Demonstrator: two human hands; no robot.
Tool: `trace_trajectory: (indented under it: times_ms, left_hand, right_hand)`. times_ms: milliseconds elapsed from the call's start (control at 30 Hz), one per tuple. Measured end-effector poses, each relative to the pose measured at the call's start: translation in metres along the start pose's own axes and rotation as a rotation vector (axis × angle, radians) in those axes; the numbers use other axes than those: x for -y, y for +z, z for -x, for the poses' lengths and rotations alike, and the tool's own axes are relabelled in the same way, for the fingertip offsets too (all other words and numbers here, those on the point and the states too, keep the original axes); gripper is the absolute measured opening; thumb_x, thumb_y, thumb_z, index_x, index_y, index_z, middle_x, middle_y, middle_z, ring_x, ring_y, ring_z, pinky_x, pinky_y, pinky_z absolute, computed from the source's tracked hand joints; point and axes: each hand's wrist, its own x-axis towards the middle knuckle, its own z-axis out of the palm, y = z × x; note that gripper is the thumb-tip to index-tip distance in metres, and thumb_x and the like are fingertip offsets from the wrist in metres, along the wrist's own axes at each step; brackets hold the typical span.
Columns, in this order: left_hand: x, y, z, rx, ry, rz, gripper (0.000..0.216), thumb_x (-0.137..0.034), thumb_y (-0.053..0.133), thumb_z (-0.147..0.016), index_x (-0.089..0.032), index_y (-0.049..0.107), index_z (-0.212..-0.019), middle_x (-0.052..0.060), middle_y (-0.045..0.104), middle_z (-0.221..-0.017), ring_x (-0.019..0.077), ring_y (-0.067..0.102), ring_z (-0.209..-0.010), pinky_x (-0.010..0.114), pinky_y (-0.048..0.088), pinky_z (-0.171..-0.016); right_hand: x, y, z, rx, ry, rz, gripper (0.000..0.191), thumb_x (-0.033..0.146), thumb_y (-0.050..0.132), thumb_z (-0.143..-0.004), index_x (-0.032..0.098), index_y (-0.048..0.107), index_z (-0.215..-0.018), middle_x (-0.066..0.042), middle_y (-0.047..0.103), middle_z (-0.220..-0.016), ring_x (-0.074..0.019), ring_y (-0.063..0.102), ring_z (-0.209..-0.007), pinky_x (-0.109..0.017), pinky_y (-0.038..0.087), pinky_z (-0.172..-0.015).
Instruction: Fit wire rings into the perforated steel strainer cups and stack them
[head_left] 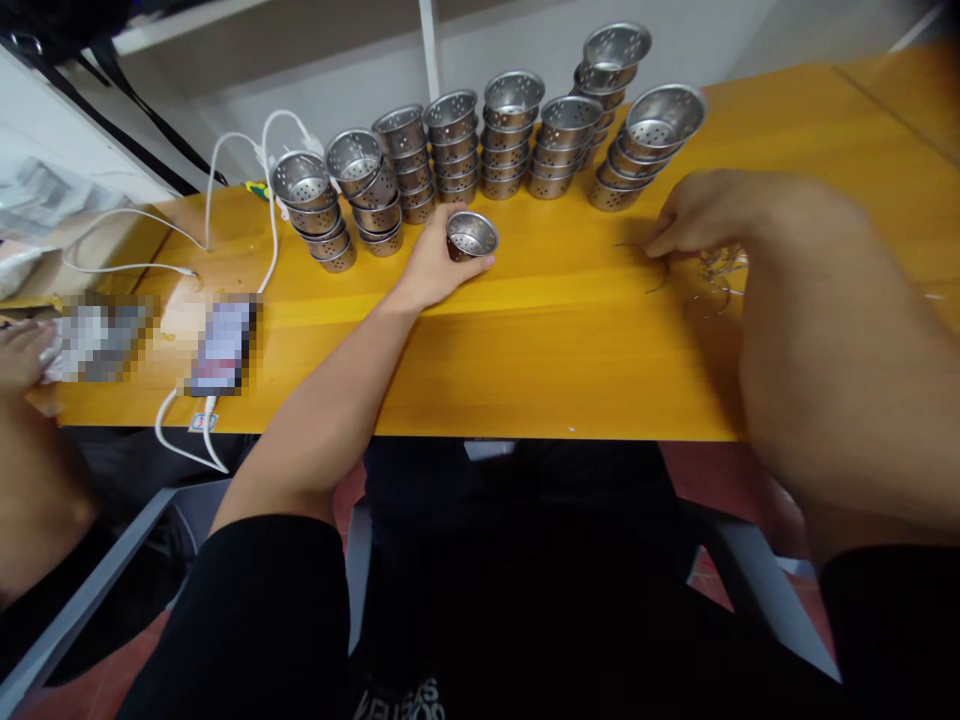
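My left hand rests on the yellow wooden table with its fingers wrapped round a single perforated metal cup that lies tilted on the top. My right hand reaches to the right side of the table, fingers pinched together at a small pile of thin wire pieces. What exactly sits between those fingertips is too fine to make out. Behind both hands stand several stacks of the same perforated metal cups in a row.
White cables run across the table's left part to a blurred phone. Another person's hand lies at the far left edge. A white wall and shelf stand behind the cup stacks.
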Motion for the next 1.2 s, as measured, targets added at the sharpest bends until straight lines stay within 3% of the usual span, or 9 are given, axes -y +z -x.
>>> trace_trajectory:
  times_ms: [100, 300, 433, 633, 800, 900, 1000, 1100, 1200]
  left_hand:
    - [-0.002, 0.001, -0.001, -0.016, -0.015, 0.032, 0.107, -0.060, 0.115, -0.084, -0.025, 0.059, -0.168, 0.020, 0.072, -0.171, 0.0381, 0.075, -0.158, 0.063, 0.061, -0.144]
    - [-0.005, 0.001, -0.002, -0.038, -0.044, 0.061, 0.108, -0.068, 0.117, -0.079, -0.026, 0.066, -0.164, 0.020, 0.075, -0.167, 0.0421, 0.074, -0.160, 0.071, 0.056, -0.147]
    - [-0.011, 0.001, 0.000, -0.052, -0.061, 0.055, 0.104, -0.064, 0.117, -0.080, -0.024, 0.067, -0.162, 0.020, 0.075, -0.166, 0.0418, 0.075, -0.159, 0.073, 0.056, -0.148]
    - [-0.015, -0.001, 0.000, -0.072, -0.043, 0.028, 0.106, -0.070, 0.118, -0.078, -0.023, 0.068, -0.159, 0.019, 0.077, -0.161, 0.0405, 0.076, -0.157, 0.070, 0.057, -0.146]
    - [-0.022, -0.005, 0.000, -0.074, -0.011, 0.015, 0.110, -0.084, 0.116, -0.073, -0.025, 0.071, -0.154, 0.017, 0.078, -0.160, 0.0423, 0.075, -0.157, 0.071, 0.057, -0.147]
    - [-0.025, -0.006, 0.002, -0.025, 0.019, 0.038, 0.112, -0.095, 0.108, -0.075, -0.028, 0.068, -0.156, 0.016, 0.078, -0.160, 0.0423, 0.075, -0.159, 0.070, 0.056, -0.148]
    - [-0.027, -0.004, 0.003, 0.039, 0.030, 0.092, 0.122, -0.101, 0.104, -0.074, -0.028, 0.063, -0.162, 0.017, 0.076, -0.160, 0.0431, 0.074, -0.160, 0.070, 0.057, -0.146]
    - [-0.030, 0.000, 0.005, 0.092, 0.009, 0.128, 0.127, -0.101, 0.104, -0.073, -0.027, 0.060, -0.166, 0.018, 0.074, -0.161, 0.0456, 0.072, -0.162, 0.075, 0.055, -0.146]
    - [-0.031, 0.004, 0.006, 0.087, 0.003, 0.138, 0.126, -0.102, 0.102, -0.076, -0.029, 0.056, -0.168, 0.016, 0.072, -0.161, 0.0450, 0.071, -0.165, 0.075, 0.054, -0.147]
  right_hand:
    - [0.016, -0.006, -0.002, 0.076, 0.105, 0.131, 0.048, 0.033, 0.104, -0.108, 0.020, 0.072, -0.075, -0.010, 0.074, -0.081, -0.0272, 0.075, -0.079, -0.046, 0.062, -0.081]
    - [0.017, 0.007, -0.013, -0.021, 0.119, 0.034, 0.060, 0.024, 0.118, -0.089, 0.020, 0.063, -0.064, -0.013, 0.083, -0.092, -0.0355, 0.087, -0.105, -0.052, 0.067, -0.101]
    - [0.009, 0.018, -0.018, -0.096, 0.051, -0.075, 0.063, 0.032, 0.121, -0.087, 0.018, 0.063, -0.067, -0.018, 0.090, -0.119, -0.0375, 0.087, -0.126, -0.054, 0.064, -0.118]
    - [0.035, 0.008, 0.013, -0.305, -0.089, -0.158, 0.054, 0.001, 0.110, -0.084, 0.023, 0.062, -0.074, -0.007, 0.075, -0.085, -0.0337, 0.082, -0.102, -0.056, 0.068, -0.109]
    - [0.067, 0.008, 0.032, -0.426, -0.289, -0.552, 0.041, -0.009, 0.092, -0.091, 0.023, 0.079, -0.112, -0.005, 0.082, -0.101, -0.0263, 0.081, -0.097, -0.052, 0.071, -0.110]
    - [0.086, 0.018, 0.034, -0.498, -0.361, -0.813, 0.036, 0.001, 0.092, -0.097, 0.022, 0.084, -0.125, -0.008, 0.086, -0.108, -0.0271, 0.083, -0.098, -0.052, 0.072, -0.108]
    - [0.103, 0.026, 0.035, -0.544, -0.379, -0.916, 0.015, 0.016, 0.094, -0.107, 0.024, 0.082, -0.110, -0.010, 0.084, -0.103, -0.0289, 0.082, -0.094, -0.054, 0.072, -0.107]
    - [0.116, 0.031, 0.038, -0.507, -0.384, -1.011, 0.027, 0.038, 0.101, -0.111, 0.027, 0.077, -0.108, -0.009, 0.080, -0.098, -0.0294, 0.082, -0.090, -0.056, 0.071, -0.105]
    - [0.124, 0.034, 0.040, -0.483, -0.408, -1.065, 0.043, 0.063, 0.101, -0.109, 0.030, 0.080, -0.127, -0.005, 0.078, -0.098, -0.0283, 0.079, -0.085, -0.056, 0.071, -0.100]
